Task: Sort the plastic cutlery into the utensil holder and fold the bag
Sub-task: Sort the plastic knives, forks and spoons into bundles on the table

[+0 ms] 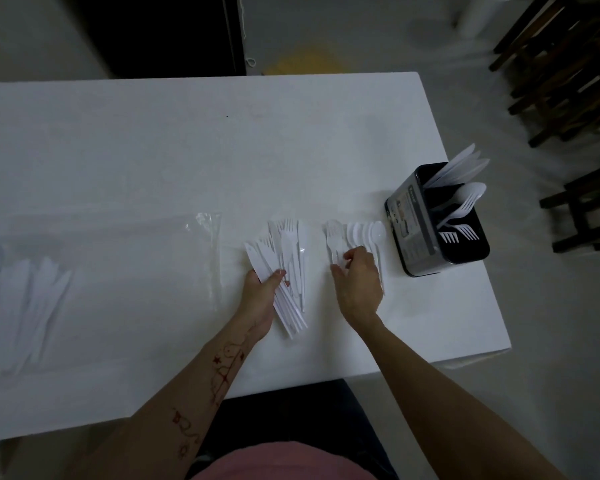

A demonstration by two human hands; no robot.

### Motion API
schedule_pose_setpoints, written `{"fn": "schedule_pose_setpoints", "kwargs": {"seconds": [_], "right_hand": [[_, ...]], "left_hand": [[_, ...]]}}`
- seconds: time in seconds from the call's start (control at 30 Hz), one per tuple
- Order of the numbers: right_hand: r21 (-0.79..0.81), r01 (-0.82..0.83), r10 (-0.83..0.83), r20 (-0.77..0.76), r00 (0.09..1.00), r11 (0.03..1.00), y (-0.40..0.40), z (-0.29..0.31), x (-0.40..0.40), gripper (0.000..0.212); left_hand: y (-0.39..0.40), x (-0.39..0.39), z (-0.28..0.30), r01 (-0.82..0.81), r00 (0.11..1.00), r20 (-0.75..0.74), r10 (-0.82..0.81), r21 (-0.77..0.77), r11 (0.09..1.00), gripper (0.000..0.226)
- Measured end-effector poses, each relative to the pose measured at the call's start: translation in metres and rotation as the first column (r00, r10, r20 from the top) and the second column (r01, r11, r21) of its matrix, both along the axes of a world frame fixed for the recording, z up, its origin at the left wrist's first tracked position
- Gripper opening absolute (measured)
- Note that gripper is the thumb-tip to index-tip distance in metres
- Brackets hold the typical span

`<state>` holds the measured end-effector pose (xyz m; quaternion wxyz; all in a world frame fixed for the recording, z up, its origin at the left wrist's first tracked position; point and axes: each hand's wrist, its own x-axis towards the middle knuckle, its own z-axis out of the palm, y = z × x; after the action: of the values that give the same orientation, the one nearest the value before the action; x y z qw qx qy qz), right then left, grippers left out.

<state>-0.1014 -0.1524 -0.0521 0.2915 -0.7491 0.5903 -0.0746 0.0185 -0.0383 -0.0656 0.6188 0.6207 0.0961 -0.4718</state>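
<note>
Left hand [262, 296] gripping knives [278, 271], right hand [355, 277] on spoons [364, 233] (both hands apart)

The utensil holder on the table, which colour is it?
Black inside, with a silvery labelled outer wall: the utensil holder, seen best in the head view.

The table [187, 150] is bare across the whole upper half of the frame, from the left edge to the far right corner, so a hand could sweep there freely. At right of centre the holder [430, 220] stands near the table's right edge, with cutlery sticking up and out of its top toward the upper right. Between the holder and the right hand [357, 282] lie spoons [368, 233], leaving only a narrow gap. The left hand [260, 299] grips a fan of knives [284, 271] at centre. The bag [118, 265] covers the lower left, with more knives [35, 306] in it
</note>
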Motion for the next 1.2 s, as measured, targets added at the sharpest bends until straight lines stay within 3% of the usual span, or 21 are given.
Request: {"fn": "schedule_pose_setpoints", "kwargs": {"seconds": [0.17,0.37,0.53,0.7,0.87,1.07,1.2], "right_hand": [[0.092,-0.223,0.227,-0.047,0.973,0.971,0.021,-0.008,0.017,0.023],[0.269,-0.119,0.123,0.002,0.992,0.956,0.019,-0.01,0.024,0.019],[0.302,-0.106,0.114,-0.009,0.993,0.947,0.01,-0.01,0.021,0.019],[0.34,-0.115,0.024,0.261,0.965,0.933,0.011,-0.003,0.007,0.012],[0.398,-0.359,0.174,0.43,0.886,0.844,0.018,0.006,0.0,0.005],[0.438,-0.372,0.163,0.445,0.881,0.818,0.019,0.011,0.002,0.007],[0.294,-0.228,0.141,0.29,0.947,0.928,0.016,-0.001,0.007,0.012]], "left_hand": [[0.0,0.001,0.003,-0.015,0.999,-0.037,0.015,0.0,1.0,0.023],[0.001,0.004,0.005,0.002,1.0,-0.019,-0.003,-0.018,1.0,0.029],[0.0,0.002,0.006,0.016,1.0,0.002,-0.016,-0.01,1.0,0.028],[-0.005,0.003,0.007,0.007,1.0,0.008,-0.007,-0.012,1.0,0.028],[-0.011,0.005,0.014,-0.024,0.998,-0.064,0.018,-0.087,0.996,0.026],[-0.01,0.008,0.011,-0.014,1.0,-0.011,0.013,-0.033,0.999,0.034],[-0.007,0.011,0.006,-0.034,0.999,0.008,0.034,-0.003,0.999,0.038]]}}
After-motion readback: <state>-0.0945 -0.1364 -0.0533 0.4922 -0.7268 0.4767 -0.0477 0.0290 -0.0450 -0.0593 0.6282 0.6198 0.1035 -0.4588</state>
